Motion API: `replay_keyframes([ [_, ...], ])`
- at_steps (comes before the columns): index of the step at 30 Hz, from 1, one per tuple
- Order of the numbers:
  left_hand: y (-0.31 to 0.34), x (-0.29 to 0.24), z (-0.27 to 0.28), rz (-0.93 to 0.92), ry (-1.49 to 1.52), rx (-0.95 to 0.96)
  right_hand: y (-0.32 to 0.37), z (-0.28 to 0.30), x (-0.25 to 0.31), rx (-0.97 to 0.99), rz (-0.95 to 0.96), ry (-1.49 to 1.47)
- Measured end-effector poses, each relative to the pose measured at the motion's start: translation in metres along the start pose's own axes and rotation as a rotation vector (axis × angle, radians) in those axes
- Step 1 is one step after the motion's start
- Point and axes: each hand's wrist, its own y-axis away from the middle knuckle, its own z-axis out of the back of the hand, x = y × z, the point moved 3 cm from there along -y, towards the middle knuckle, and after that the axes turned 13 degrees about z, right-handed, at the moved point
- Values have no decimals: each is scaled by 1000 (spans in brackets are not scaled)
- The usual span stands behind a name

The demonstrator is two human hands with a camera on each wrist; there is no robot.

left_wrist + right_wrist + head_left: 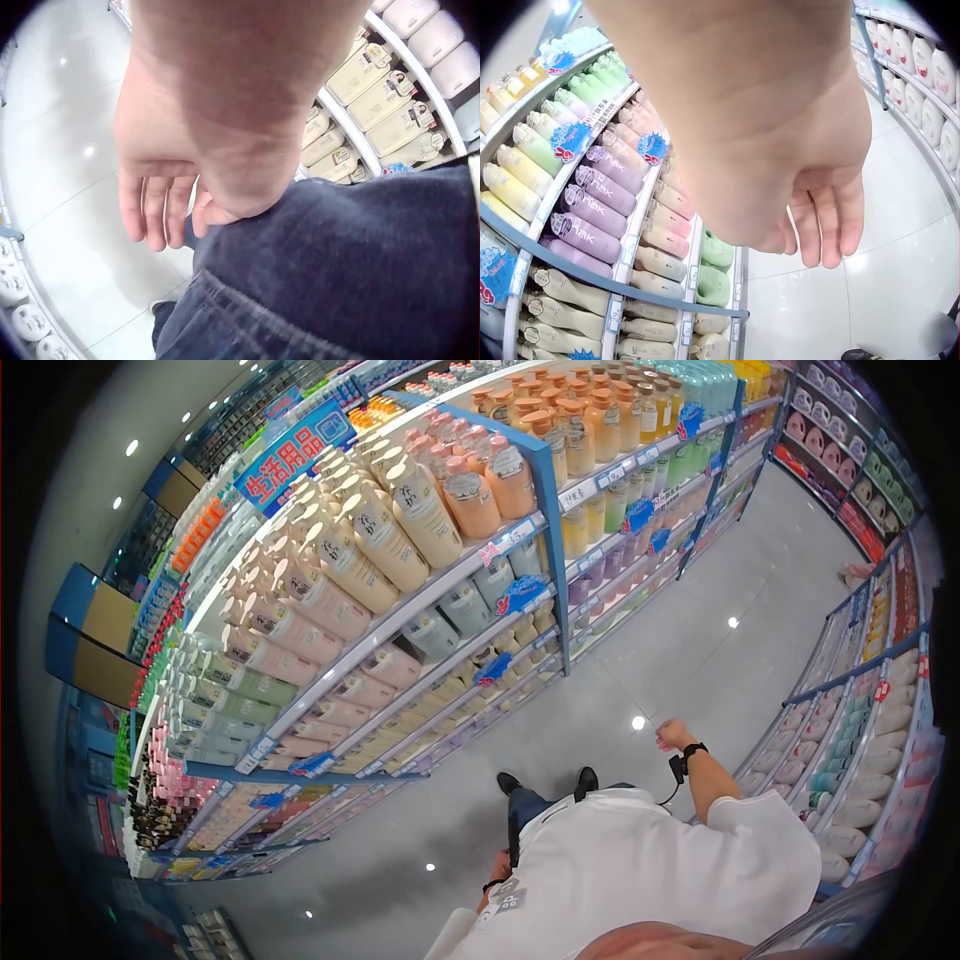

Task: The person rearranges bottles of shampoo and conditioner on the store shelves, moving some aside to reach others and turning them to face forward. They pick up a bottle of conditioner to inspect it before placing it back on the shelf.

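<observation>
Bottles point(385, 545) on left shelves point(400, 614), floor point(690, 680) between, seemingly containers point(858, 813) on right shelves point(850, 673)

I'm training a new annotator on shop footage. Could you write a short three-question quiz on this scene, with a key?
1. True or false: the right hand is gripping a bottle.
2. What colour is the person's shirt? A) red B) white C) green
3. Fill in: in the left wrist view, the left hand is close to dark blue ____.

Key: 1. False, it holds nothing. 2. B. 3. jeans.
</observation>
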Motion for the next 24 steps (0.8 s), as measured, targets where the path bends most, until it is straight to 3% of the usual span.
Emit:
replay_keyframes([
  [7,35,-60,52,35,-58,-78,30,-57,3,249,-10,19],
  [9,27,-63,61,62,-19,64,28,-62,-4,291,-58,84],
  [10,21,-57,64,386,408,110,24,-60,-6,292,-71,107],
  [16,20,-70,75,322,370,15,14,-45,0,206,-2,165],
  [20,42,-70,47,347,376,59,14,-40,9,199,19,159],
  [22,60,-80,34,269,29,-33,16,-38,14,190,30,143],
  [23,47,-58,23,270,29,-32,18,-37,16,182,44,129],
  [24,22,-22,12,137,-21,-99,18,-36,14,182,43,129],
])
